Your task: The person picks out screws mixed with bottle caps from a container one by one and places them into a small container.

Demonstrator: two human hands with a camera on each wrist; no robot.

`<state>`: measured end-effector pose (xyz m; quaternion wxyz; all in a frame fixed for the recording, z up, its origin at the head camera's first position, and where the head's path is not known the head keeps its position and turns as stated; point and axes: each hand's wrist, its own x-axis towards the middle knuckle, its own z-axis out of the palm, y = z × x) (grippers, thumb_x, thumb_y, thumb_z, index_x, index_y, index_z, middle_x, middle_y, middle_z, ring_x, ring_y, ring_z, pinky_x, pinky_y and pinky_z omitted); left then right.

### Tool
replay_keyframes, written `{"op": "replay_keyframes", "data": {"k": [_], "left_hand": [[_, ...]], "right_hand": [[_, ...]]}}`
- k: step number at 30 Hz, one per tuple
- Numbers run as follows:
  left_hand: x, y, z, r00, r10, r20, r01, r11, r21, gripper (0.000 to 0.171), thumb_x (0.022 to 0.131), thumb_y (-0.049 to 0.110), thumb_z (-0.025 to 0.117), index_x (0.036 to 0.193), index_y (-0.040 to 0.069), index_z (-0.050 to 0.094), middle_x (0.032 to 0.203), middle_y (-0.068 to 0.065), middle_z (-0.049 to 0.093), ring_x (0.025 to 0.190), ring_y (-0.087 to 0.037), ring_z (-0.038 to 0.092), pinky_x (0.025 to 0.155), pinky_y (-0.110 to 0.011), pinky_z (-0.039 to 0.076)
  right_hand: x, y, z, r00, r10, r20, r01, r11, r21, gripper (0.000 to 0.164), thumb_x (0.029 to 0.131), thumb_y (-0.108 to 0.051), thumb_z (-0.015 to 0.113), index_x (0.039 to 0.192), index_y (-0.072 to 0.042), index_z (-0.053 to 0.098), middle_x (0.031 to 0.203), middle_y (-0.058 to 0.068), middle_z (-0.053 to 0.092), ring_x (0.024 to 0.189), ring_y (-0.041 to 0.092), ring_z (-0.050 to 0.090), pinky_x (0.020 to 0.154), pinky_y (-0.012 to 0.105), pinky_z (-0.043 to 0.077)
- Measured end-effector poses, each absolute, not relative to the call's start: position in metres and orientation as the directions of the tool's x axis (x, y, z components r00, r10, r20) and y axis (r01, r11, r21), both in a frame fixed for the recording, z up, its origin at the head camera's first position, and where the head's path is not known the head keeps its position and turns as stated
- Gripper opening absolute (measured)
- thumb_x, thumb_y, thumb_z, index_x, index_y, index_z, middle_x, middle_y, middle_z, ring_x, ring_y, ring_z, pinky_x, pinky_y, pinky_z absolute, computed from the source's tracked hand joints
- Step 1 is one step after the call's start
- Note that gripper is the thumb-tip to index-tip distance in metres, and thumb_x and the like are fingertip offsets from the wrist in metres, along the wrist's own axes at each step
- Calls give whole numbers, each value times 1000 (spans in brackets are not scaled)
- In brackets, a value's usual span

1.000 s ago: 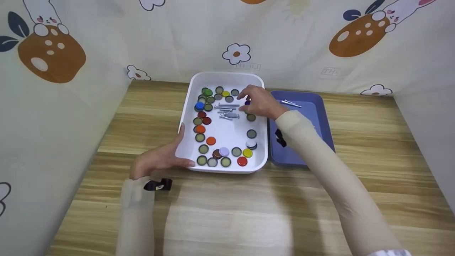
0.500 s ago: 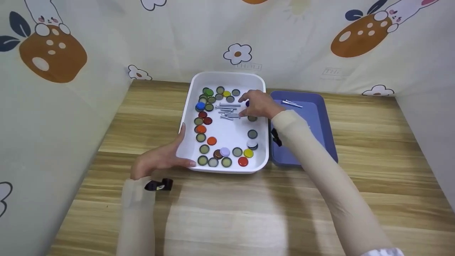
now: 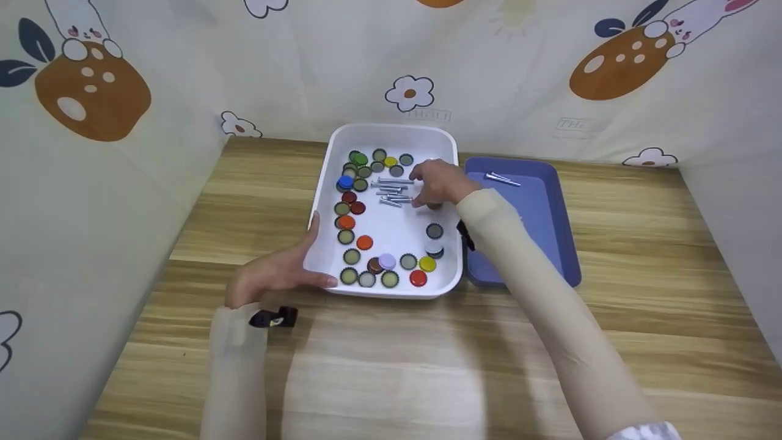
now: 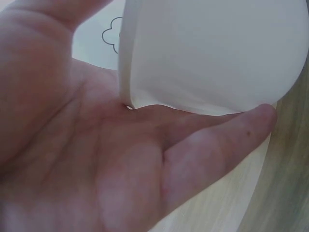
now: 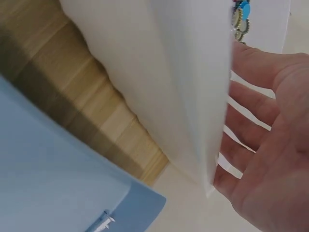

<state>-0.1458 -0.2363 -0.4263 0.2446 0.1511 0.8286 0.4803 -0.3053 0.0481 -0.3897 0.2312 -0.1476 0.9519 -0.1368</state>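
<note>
Screws (image 3: 391, 192), slim shiny metal, near crimped caps (image 3: 360, 184)

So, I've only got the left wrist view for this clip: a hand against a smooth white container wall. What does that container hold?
Observer: In the head view, the white, round-cornered, plastic-looking tray holds multicoloured round bottle caps around a cluster of silver metal bolts.
Operator: And the other hand, which I can't see?
Observer: The right hand is over that tray, thumb and index finger apart close to the bolts; I can't tell whether they touch them.
Operator: Is anything beside the tray?
Observer: Yes, a shallow blue rectangular tray sits on its right, with silver metal screws lying near its far end.
</note>
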Motion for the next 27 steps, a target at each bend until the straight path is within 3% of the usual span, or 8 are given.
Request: {"op": "replay_keyframes", "data": {"k": [15, 27], "left_hand": [[-147, -237, -426, -835, 478, -274, 11, 511, 859, 129, 84, 26, 82, 157, 25, -24, 170, -11, 0, 151, -32, 22, 128, -50, 10], [-146, -237, -426, -837, 454, -306, -26, 524, 851, 130, 84, 25, 82, 156, 25, -26, 170, -10, -8, 154, -31, 14, 128, -50, 5]], "right_hand": [[-308, 39, -376, -833, -368, -413, -298, 928, -225, 59, 89, -27, 76, 142, -11, 56, 143, 12, 57, 133, 29, 51, 114, 47, 40], [-306, 34, -381, -845, -370, -386, -287, 923, -257, 53, 88, -24, 76, 136, -6, 61, 141, 14, 60, 126, 29, 55, 113, 46, 43]]}}
